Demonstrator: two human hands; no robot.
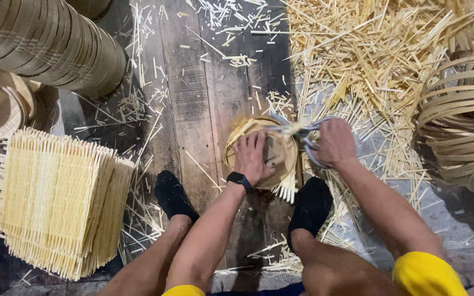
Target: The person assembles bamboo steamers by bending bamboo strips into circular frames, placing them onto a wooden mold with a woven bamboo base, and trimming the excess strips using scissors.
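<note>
My left hand (253, 158) presses flat on a round bamboo lid with a slatted mat (248, 131) lying on the wooden floor between my feet. A black watch sits on that wrist. My right hand (333, 143) grips large metal shears (297, 130), whose blades meet the slats at the far right rim of the lid. Cut slat ends stick out below the lid near my right foot (311, 205).
A stack of square bamboo slat mats (61, 200) stands at the left. Stacked round bamboo rings (50, 44) lie at the top left, loose bamboo hoops (462, 120) at the right. Slat offcuts (368, 49) litter the floor at the top right.
</note>
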